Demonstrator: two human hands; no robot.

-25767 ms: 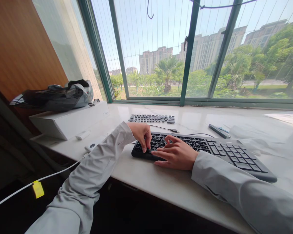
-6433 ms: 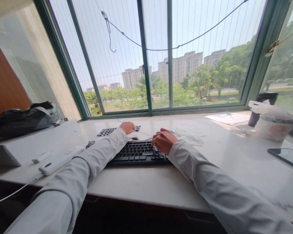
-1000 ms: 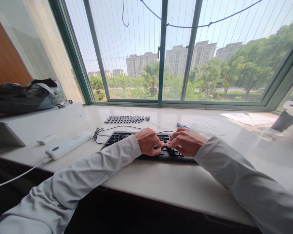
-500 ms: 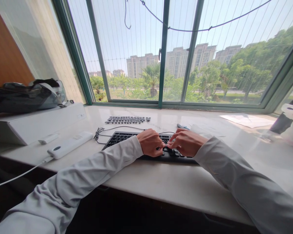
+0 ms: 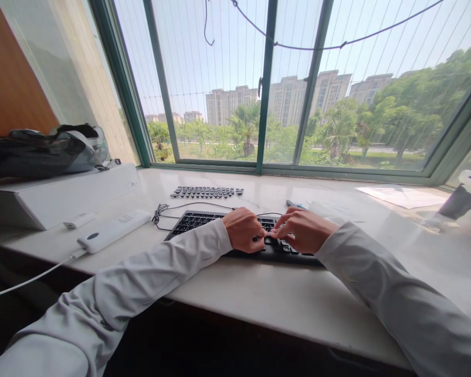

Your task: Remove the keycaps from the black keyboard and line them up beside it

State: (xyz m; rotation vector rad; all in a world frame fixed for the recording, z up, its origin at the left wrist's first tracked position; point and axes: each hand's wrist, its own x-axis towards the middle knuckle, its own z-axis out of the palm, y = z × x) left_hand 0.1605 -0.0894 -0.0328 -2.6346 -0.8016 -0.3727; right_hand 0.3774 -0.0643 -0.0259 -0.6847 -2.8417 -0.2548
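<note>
In the head view, the black keyboard lay on the marble-look counter in front of the person, with both hands over its middle and right part. The left hand was curled, its thumb and forefinger drawn together low over the keys; whether a keycap sat between them could not be told, since the knuckles hid the spot. The right hand was bent at the fingers, its fingertips down at the keys and meeting, or almost meeting, those of the left; nothing showed clearly in its grasp, and whether it gripped anything could not be told either.

Behind the keyboard, nearer the window, detached black keycaps lay in neat rows. A black cable was bunched just beside the keyboard's far left corner, and a white power strip lay farther left.

For such close fingertip work, one hand would seem best used to steady the spot while the other applied even, straight pressure, as a sideways push could tilt a small part. Keeping the wrists light looked wise, so that the keyboard did not slide on the smooth counter.
</note>
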